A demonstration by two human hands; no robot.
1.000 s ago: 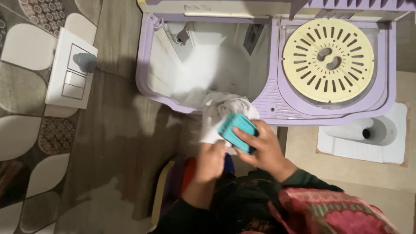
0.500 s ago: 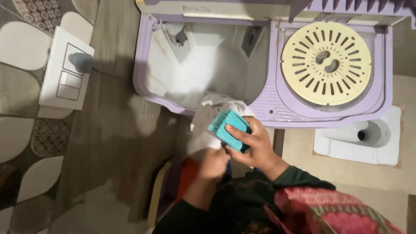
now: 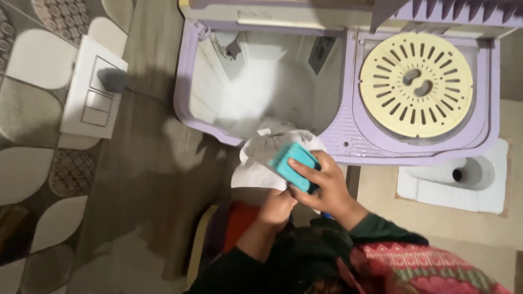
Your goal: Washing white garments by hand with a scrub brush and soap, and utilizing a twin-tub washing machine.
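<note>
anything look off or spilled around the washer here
Nothing is clearly damaged or askew. The floor left of the washing machine has dark blotchy patches that may be wet. The white cloth drapes over the tub's front rim while the right hand holds a teal brush against it.

Home washroom, twin-tub washing machine [image 3: 338,87], floor toilet [image 3: 457,177]

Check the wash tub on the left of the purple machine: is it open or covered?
Open. The wash tub has no cover over it, and its pale inner walls and white foam show, while the spin tub beside it sits under a cream slotted lid.
</note>
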